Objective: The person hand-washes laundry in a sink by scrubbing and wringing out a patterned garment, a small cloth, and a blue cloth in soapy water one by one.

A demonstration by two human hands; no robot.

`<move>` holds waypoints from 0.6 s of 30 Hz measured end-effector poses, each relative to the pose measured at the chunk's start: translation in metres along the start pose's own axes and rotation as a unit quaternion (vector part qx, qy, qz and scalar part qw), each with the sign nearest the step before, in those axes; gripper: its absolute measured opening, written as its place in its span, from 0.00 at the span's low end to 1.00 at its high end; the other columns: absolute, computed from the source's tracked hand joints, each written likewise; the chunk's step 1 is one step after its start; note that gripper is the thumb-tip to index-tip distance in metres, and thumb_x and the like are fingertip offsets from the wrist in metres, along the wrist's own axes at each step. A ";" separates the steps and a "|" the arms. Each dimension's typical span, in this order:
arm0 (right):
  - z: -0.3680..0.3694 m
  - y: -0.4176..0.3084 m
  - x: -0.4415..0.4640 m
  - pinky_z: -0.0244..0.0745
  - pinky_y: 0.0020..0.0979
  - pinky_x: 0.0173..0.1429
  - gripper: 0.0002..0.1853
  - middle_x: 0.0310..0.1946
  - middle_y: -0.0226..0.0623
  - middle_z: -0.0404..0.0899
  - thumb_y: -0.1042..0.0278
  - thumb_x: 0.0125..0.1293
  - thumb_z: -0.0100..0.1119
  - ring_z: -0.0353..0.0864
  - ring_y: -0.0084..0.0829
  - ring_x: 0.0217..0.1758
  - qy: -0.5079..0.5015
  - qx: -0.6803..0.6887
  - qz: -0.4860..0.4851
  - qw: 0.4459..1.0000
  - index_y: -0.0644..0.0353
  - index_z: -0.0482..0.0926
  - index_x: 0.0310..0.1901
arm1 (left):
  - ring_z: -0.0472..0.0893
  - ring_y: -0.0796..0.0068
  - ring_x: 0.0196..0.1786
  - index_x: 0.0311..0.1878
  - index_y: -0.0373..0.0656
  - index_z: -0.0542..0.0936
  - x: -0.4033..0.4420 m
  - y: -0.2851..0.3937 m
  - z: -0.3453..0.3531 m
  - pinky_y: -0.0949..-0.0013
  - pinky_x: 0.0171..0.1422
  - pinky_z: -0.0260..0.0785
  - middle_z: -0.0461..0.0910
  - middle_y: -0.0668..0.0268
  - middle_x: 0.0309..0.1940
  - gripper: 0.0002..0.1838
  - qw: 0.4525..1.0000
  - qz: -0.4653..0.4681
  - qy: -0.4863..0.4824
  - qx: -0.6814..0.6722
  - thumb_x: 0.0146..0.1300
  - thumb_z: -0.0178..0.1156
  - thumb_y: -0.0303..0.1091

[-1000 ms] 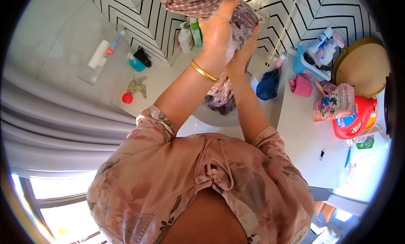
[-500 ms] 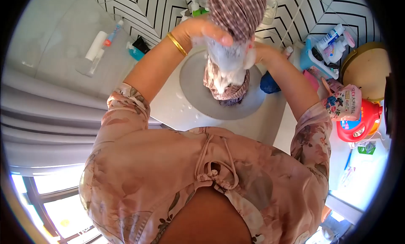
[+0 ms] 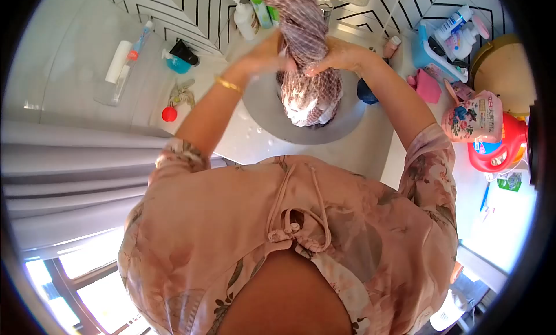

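Observation:
A brown-and-white checked cloth [image 3: 298, 34] is bunched and twisted upward, its lower part lying in the round grey washbasin [image 3: 260, 118]. My right hand [image 3: 341, 54] is closed round the cloth's right side at the narrow middle. On the other side, my left hand [image 3: 269, 57] grips the cloth, somewhat smeared by motion and with its fingers partly hidden. Bright white patches show on the lower bunch; whether they are foam or glare I cannot tell. The cloth's top end runs out of view.
A white pump bottle [image 3: 244, 16] and part of the tap [image 3: 325, 11] are behind the basin. A dark blue bundle [image 3: 366, 92] lies at its right rim. Farther right are a blue basket [image 3: 437, 60] of bottles, a pink pouch [image 3: 475, 118] and a red jug [image 3: 507, 147].
The cloth's lower bunch now sits more spread in the basin. Foam seen earlier around my hands is no longer visible there. Both hands are slightly lower on the twisted cloth, and the view has shifted.

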State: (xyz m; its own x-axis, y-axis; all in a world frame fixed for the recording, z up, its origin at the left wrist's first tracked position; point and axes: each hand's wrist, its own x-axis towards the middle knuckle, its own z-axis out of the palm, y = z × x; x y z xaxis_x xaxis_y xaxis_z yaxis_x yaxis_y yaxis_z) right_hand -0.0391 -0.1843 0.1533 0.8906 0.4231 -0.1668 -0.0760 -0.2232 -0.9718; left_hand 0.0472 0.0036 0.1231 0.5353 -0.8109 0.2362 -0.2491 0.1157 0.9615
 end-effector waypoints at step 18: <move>0.107 0.045 0.017 0.48 0.39 0.69 0.59 0.63 0.60 0.49 0.50 0.39 0.71 0.48 0.52 0.68 0.545 -0.244 -0.077 0.798 0.72 0.41 0.64 | 0.75 0.67 0.42 0.40 0.36 0.77 0.033 0.062 0.055 0.65 0.50 0.69 0.77 0.62 0.38 0.13 0.843 -0.027 0.404 -0.354 0.50 0.62 0.28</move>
State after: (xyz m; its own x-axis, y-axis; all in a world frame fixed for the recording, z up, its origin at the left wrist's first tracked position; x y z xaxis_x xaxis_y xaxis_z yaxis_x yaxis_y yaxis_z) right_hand -0.0755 -0.0932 0.0884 0.7531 -0.4782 0.4518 0.0191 -0.6705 -0.7416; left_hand 0.0053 -0.0471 0.1827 0.9770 -0.2025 -0.0668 0.1832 0.6368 0.7489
